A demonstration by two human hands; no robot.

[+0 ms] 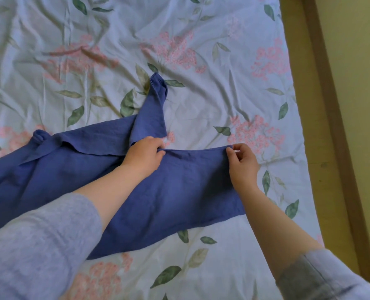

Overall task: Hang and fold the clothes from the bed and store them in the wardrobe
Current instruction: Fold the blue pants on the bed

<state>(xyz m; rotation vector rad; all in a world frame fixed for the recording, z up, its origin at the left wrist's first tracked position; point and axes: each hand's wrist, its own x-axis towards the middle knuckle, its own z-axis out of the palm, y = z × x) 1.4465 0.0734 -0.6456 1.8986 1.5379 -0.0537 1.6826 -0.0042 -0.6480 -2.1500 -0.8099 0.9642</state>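
Note:
A blue garment lies spread on the bed, running from the left edge of view to the middle. One narrow part of it sticks up toward the far side, and a knotted bit sits at its left. My left hand pinches the garment's far edge near the middle. My right hand pinches the same edge at its right corner. The edge is stretched straight between the two hands. Both forearms cross over the cloth, in grey sleeves.
The bed is covered by a pale blue floral sheet, wrinkled. Along the right runs the bed's wooden frame edge, with a yellowish floor beyond it.

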